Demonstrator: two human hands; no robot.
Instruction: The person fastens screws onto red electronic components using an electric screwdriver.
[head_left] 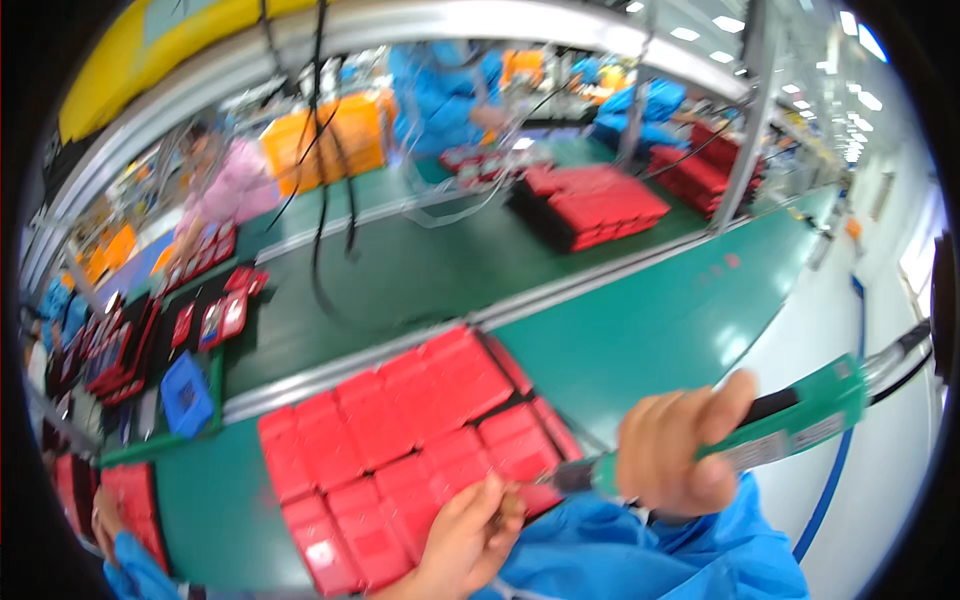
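My right hand (675,455) grips a green powered screwdriver (790,420) with a cable trailing off to the right. Its dark tip (555,478) points left, down at a black tray holding several red rectangular parts (400,440). My left hand (470,530) rests at the tray's near edge, fingers pinched close to the screwdriver tip; whether it holds something small I cannot tell. Both forearms are in blue sleeves.
A green conveyor belt (420,270) runs behind the tray, with cables hanging over it. More trays of red parts (590,205) lie beyond. A blue bin (185,395) sits at left. People in pink (235,185) and blue (440,90) work opposite. Another blue sleeve (125,570) is lower left.
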